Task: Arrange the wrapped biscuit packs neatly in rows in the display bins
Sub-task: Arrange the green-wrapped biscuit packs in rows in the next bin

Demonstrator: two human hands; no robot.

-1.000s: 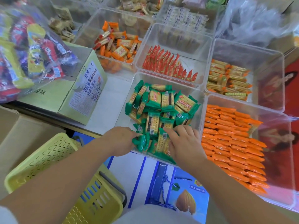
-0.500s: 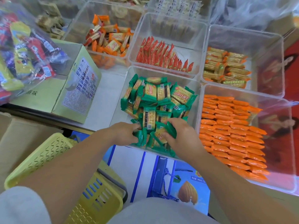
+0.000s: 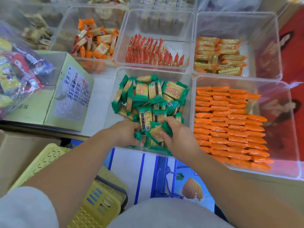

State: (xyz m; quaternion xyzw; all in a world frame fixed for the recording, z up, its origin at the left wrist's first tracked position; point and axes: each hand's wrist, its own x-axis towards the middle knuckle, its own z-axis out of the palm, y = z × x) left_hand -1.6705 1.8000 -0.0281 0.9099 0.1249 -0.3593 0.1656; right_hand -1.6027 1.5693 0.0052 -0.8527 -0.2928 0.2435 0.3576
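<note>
Sorting underway in the near bin: left hand clutches green packs, right hand pinches one — next, probably, lining them upright in a row.

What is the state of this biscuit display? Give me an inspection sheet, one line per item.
Surface: white counter, carrying clear plastic display bins.
Job's things: green-wrapped biscuit packs jumbled in the near middle clear bin; orange-wrapped packs in neat rows in the bin to its right.
Clutter: pale green cardboard box, clear bag of mixed sweets, yellow plastic basket.
Hands: left hand grips some of those packs at the bin's near edge; right hand pinches one green pack.
Cables: nothing seen.
Surroundings: farther bins hold red-wrapped packs and other snacks.
</note>
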